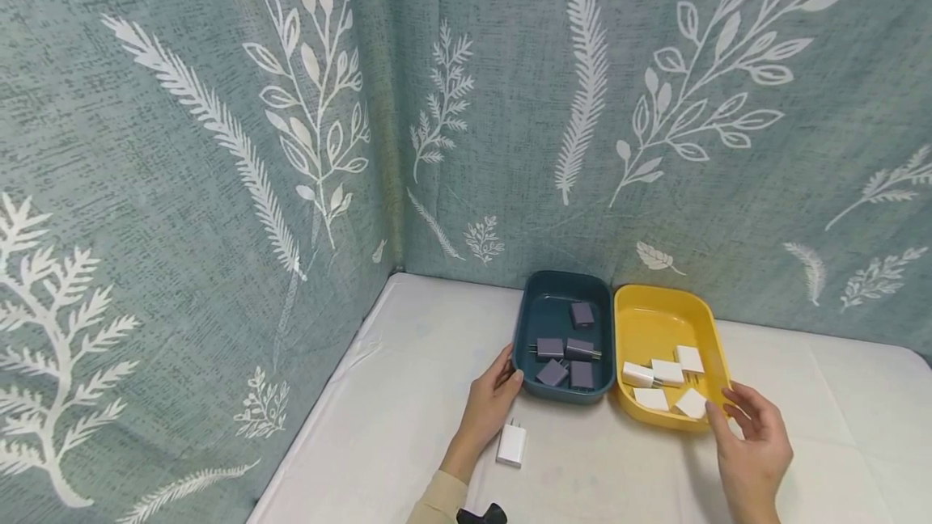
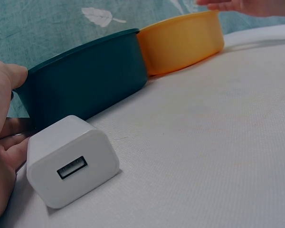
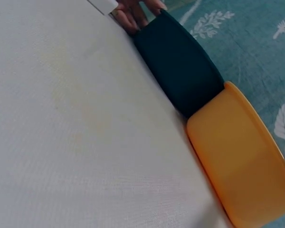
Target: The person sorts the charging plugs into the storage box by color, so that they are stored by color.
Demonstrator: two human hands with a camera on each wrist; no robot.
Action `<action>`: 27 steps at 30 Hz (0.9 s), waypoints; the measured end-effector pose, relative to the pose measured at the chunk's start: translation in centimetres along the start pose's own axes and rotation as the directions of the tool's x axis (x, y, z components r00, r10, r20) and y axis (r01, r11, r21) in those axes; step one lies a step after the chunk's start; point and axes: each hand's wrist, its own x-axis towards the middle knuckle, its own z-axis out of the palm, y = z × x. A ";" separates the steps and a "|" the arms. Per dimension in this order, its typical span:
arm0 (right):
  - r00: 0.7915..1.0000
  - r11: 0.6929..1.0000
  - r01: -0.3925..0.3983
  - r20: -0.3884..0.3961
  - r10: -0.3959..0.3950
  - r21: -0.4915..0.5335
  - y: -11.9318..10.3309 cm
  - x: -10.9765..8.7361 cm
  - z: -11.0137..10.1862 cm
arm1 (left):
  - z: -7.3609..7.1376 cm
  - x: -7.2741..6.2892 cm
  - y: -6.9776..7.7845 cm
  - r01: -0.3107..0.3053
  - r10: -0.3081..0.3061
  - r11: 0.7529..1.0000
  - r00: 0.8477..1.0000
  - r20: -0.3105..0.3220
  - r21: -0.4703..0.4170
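At the left near corner of the dark blue tray (image 1: 571, 396), my left hand (image 1: 489, 399) grips it, thumb at the rim and fingers low along the side. Several dark purple charger plugs (image 1: 581, 376) lie inside this tray. My right hand (image 1: 753, 443) is at the right near corner of the yellow tray (image 1: 658, 419), thumb and fingers loosely bent around the rim. That tray holds several white charger plugs (image 1: 650, 399). One more white charger plug (image 2: 71, 161) lies on the table beside my left hand, its USB port facing the left wrist camera.
Both trays stand side by side on the white tablecloth (image 1: 597, 475), close to the patterned teal curtain (image 1: 502, 103). A second curtain side (image 1: 182, 265) bounds the table on the left. A small black object (image 1: 482, 514) shows at the bottom edge.
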 end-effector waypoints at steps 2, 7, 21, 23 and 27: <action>1.000 1.000 0.009 0.002 -0.009 -0.001 0.0 -0.1 0.0 | 0.0 0.0 0.0 0.004 -0.004 1.000 1.000 -0.001 0.000; 1.000 1.000 0.015 0.006 -0.015 0.017 -0.1 -0.2 0.2 | 0.0 0.1 0.0 0.005 -0.005 1.000 1.000 0.000 -0.004; 0.993 0.991 0.104 0.041 -0.108 0.088 -0.4 -1.2 0.6 | 0.0 0.0 0.1 0.001 -0.001 1.000 1.000 0.004 -0.008; 0.991 0.985 0.119 0.046 -0.126 0.128 -0.4 -1.3 0.7 | 0.0 0.0 0.1 0.001 -0.001 1.000 1.000 0.005 -0.005; 0.990 0.982 0.124 0.054 -0.133 0.143 -0.4 -1.6 0.8 | 0.0 0.0 0.1 0.003 -0.003 1.000 1.000 0.004 -0.002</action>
